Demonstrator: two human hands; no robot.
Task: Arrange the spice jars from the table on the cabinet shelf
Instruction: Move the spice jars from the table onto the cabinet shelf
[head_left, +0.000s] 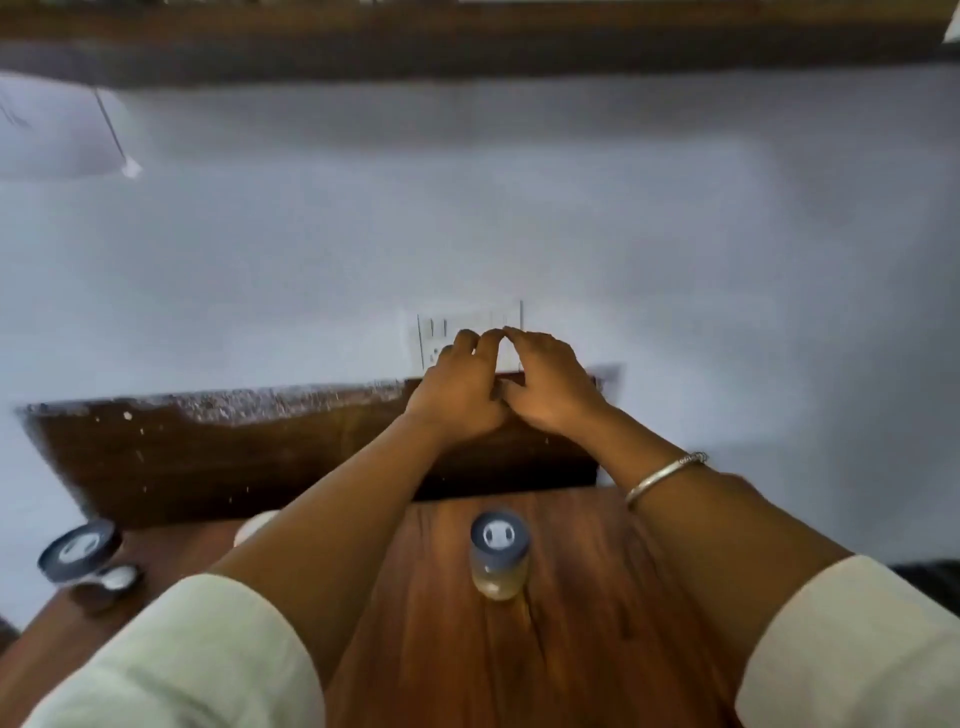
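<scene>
while both forearms reach forward over the tabletop (571, 649), the left hand (457, 400) and the right hand (550, 389) meet side by side in front of a white switch plate (467, 322) on the pale wall, above a dark wooden board (208, 452) that stands along the tabletop's far edge. their fingers are curled and the tips touch each other; whether anything is pinched between them cannot be told (the view is blurred there). a silver bangle (665, 473) circles the right forearm, and pale sleeves (197, 660) are pushed up both arms. one spice jar (500, 556) stands upright on the tabletop between the two forearms, well short of the hands and touched by neither; it has a dark lid and tan contents in its lower part. two more dark-lidded jars (78, 551) sit close together at the tabletop's left edge. a white rounded thing (254, 525) peeks out just behind the left forearm, too hidden to identify. a dark brown band (467, 41) runs across the top of the view.
</scene>
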